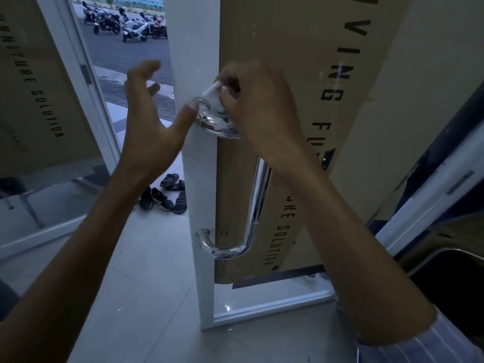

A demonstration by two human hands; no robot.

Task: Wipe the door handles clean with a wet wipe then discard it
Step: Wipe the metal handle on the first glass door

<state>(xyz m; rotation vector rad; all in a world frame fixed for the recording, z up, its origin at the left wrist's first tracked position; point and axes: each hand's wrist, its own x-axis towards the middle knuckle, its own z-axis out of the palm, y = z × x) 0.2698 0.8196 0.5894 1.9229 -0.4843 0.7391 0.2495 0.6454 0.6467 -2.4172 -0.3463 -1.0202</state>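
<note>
**Now wiping the top bend of the door handle**

Clearly the wiping step is in hand and discarding has not begun. At nine o'clock a second glass door [47,106] stands ajar, with motorbikes [125,24] parked outside at eleven o'clock. Next comes the left hand [154,121], fingers spread and loosely curved, holding nothing; only its thumb tip touches the upper curve of the chrome door handle [258,195], seemingly to steady it. Below it, at seven o'clock from the handle, shoes and sandals [165,195] lie on the floor. On the white door frame [199,179] the handle runs from its top mount down to a lower bend at six o'clock. Just right of the top mount, the right hand [262,111] has its fingers curled around the wet wipe [213,91], pressing it against the handle's top bend. I judge the next move calls for sliding the wipe down the long bar to the lower bend, keeping the grip snug so the wipe does not slip
</note>
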